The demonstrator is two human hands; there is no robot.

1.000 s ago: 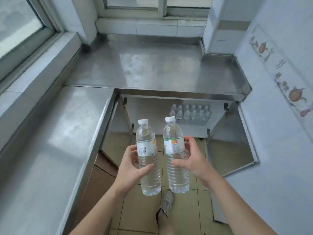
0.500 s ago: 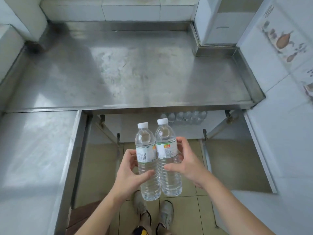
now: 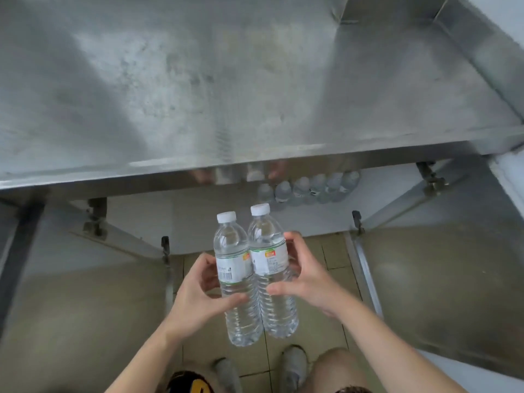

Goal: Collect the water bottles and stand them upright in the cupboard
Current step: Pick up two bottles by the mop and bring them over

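Observation:
I hold two clear water bottles with white caps upright and side by side, touching. My left hand [image 3: 200,296] grips the left bottle [image 3: 236,268] around its middle. My right hand [image 3: 307,275] grips the right bottle [image 3: 269,256] the same way. Both bottles hang in front of the open cupboard [image 3: 198,222] under the steel counter. Inside the cupboard, at the back right, a row of several water bottles [image 3: 309,188] stands upright, their upper parts partly hidden by the counter edge.
The steel counter [image 3: 226,95] fills the upper view and its front edge overhangs the cupboard. The cupboard's two doors [image 3: 442,279] swing open to the left and right. My shoes [image 3: 293,367] stand on the tiled floor between the doors.
My head has moved closer and lower toward the cupboard, so the counter fills more of the view. The two bottles stay together in my hands, now nearer the cupboard opening.

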